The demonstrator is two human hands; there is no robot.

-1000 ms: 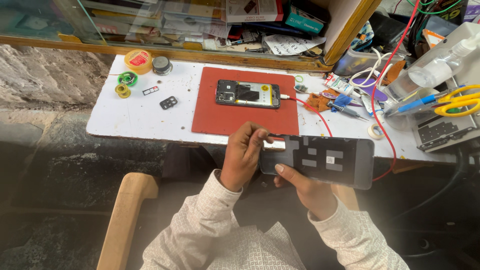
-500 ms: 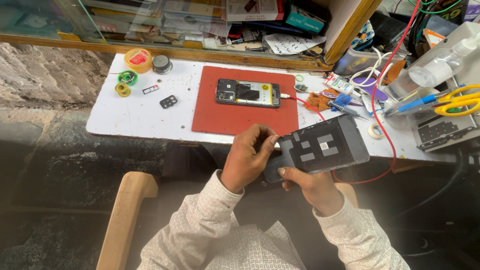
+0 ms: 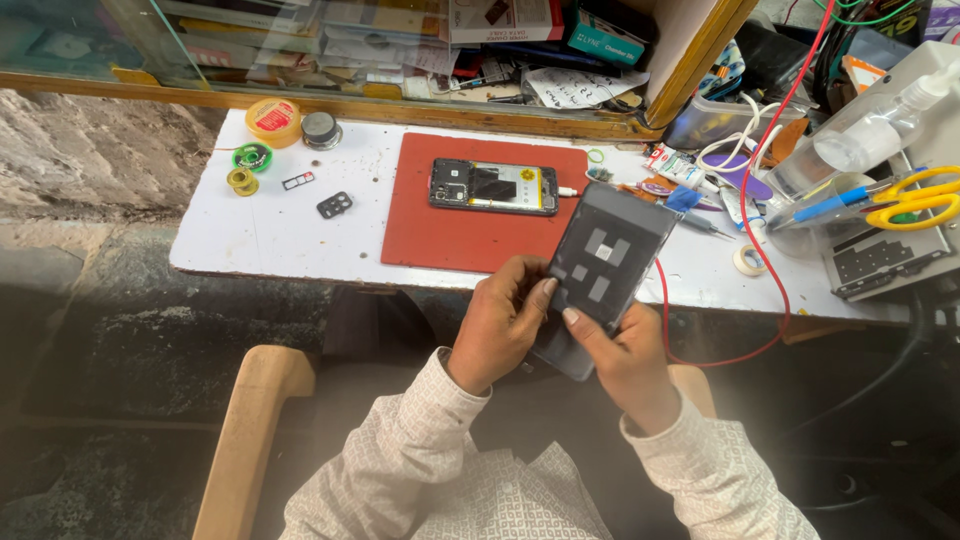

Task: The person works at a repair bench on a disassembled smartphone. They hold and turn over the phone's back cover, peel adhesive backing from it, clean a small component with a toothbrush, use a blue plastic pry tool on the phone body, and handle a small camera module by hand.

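We held the dark back cover [image 3: 600,270] in the middle of the frame, tilted up off the bench [image 3: 250,240] so its inner face with pale patches faced us. Our left hand [image 3: 495,325] was closed around its lower left edge, fingertips curled over the rim, while our right hand [image 3: 625,355] gripped it from below, thumb pressed on the face to steady it. The opened phone [image 3: 493,187] lay flat on the red mat [image 3: 450,235] above, kept within reach.
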